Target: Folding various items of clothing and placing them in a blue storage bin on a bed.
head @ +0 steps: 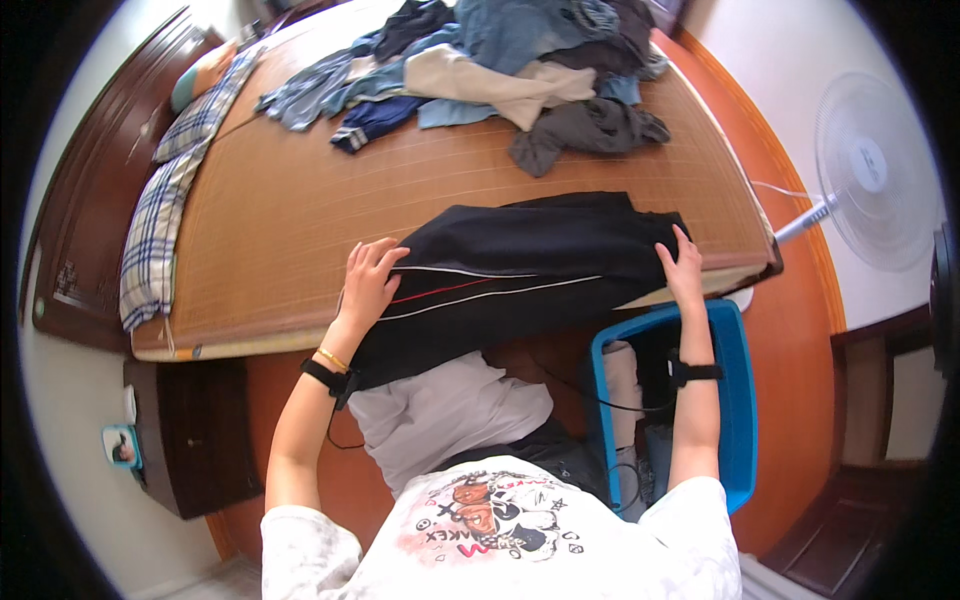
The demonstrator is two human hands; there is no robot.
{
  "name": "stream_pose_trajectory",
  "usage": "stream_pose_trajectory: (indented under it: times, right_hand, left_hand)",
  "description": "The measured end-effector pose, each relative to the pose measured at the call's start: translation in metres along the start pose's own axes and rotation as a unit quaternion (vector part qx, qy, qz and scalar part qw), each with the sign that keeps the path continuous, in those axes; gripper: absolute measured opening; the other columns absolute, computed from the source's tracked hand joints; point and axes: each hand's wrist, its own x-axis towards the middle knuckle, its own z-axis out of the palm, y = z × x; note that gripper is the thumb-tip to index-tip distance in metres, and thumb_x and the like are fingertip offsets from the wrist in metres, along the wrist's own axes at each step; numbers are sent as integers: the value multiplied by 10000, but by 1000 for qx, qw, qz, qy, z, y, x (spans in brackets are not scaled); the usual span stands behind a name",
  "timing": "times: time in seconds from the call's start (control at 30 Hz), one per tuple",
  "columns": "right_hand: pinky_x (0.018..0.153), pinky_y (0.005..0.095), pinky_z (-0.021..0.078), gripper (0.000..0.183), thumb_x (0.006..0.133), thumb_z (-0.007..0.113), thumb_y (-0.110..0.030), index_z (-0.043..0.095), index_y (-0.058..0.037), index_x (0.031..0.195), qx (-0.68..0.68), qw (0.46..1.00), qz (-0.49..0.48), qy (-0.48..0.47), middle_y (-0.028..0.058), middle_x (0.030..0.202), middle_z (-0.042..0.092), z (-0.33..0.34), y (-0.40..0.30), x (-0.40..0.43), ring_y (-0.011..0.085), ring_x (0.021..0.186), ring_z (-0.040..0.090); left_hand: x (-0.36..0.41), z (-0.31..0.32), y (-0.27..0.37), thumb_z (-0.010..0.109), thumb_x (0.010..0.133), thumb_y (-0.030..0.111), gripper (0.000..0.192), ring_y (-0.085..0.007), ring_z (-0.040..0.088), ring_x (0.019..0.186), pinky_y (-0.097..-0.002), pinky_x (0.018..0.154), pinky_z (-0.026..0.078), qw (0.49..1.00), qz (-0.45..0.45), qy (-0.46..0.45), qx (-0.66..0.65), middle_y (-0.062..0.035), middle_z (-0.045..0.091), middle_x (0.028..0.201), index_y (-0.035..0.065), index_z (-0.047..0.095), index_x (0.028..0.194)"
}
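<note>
A black garment (540,247) with white and red piping lies across the near edge of the bed, which has a brown woven mat (300,217). Part of the cloth hangs over the edge towards my lap. My left hand (370,274) rests at the garment's left end, fingers spread and bent near its upper corner. At the right end, my right hand (681,266) touches the cloth with thumb and fingers apart. Whether either hand pinches any fabric is hard to see; both look unclosed.
A pile of clothes (495,75) covers the far side of the bed. Below my right forearm stands a blue plastic bin (742,405) holding rolled clothes. Plaid pillows (154,240) line the left side; a standing fan (870,169) is at right. A dark cabinet (202,442) stands lower left.
</note>
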Motion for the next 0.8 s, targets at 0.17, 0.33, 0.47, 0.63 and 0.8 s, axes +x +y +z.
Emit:
stream_pose_trajectory:
  times: [0.17, 0.33, 0.47, 0.63, 0.8]
  right_hand:
    - [820, 405, 478, 388, 828, 654, -210, 608, -59, 1183, 29, 998, 51, -30, 194, 953, 625, -9, 5, 13, 330, 902, 606]
    - [745, 393, 490, 188, 763, 654, -76, 695, -35, 941, 8, 998, -50, 36, 180, 835, 633, -24, 6, 38, 316, 823, 626]
    - [787, 412, 487, 240, 753, 660, -61, 685, -48, 991, 15, 994, -33, 107, 178, 894, 631, -38, -17, 46, 326, 881, 618]
    - [927, 437, 441, 328, 780, 634, -52, 636, -87, 1106, -37, 982, -133, 125, 151, 1095, 596, -12, -30, 25, 375, 1103, 531]
    - [1042, 474, 348, 441, 800, 648, -106, 555, -120, 1231, 72, 956, -274, -80, 145, 1305, 505, 20, -90, -33, 360, 1299, 391]
  left_hand:
    - [15, 13, 6, 675, 695, 36, 312, -235, 567, 969, -419, 1006, 368, 996, 78, -35, 12, -31, 593, 947, 132, 626, 988]
    - [21, 9, 24, 666, 654, 32, 258, -247, 565, 922, -386, 861, 415, 996, 83, 23, -6, -54, 580, 909, 109, 636, 899]
    - [8, 6, 34, 629, 761, 118, 159, -264, 556, 930, -395, 871, 413, 988, 91, -126, -10, -68, 581, 920, 93, 645, 917]
    - [-7, 5, 18, 614, 862, 218, 250, -305, 546, 975, -414, 854, 421, 995, -81, -22, -54, -100, 585, 949, 56, 612, 1053]
    - [-41, -14, -14, 553, 907, 425, 433, -360, 584, 949, -436, 792, 472, 957, -260, -119, 46, -174, 612, 960, 15, 555, 1047]
